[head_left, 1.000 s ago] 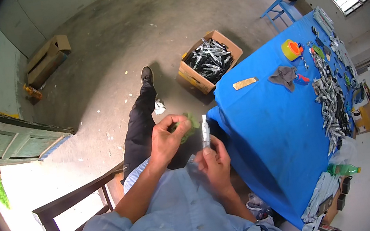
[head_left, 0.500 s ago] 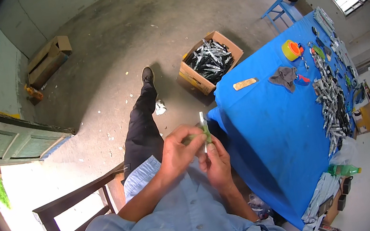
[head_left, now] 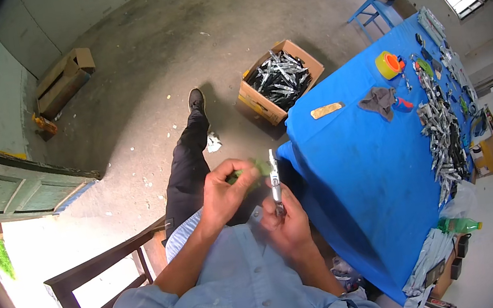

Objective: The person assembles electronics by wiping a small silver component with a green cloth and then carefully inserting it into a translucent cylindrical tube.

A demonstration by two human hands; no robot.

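My right hand (head_left: 288, 224) grips the lower end of a slim silver pen-shaped metal piece (head_left: 274, 178), which stands upright with its narrow end up. My left hand (head_left: 223, 192) pinches a green cloth-like piece (head_left: 248, 177), blurred by motion, just left of the silver piece. A small gap seems to lie between the two. Both hands are in front of my blue shirt, beside the near left edge of the blue-covered table (head_left: 354, 202).
A cardboard box (head_left: 261, 104) full of black and silver slender pieces stands on the floor ahead. On the table are a heap of silver pieces (head_left: 440, 139), a grey rag (head_left: 378, 103), a yellow tape roll (head_left: 386, 65) and a green bottle (head_left: 460, 225). A wooden chair (head_left: 88, 283) is left.
My left hand has moved left, drawing the green piece off the silver piece it was wrapped around. More of the silver piece now shows above my right hand.
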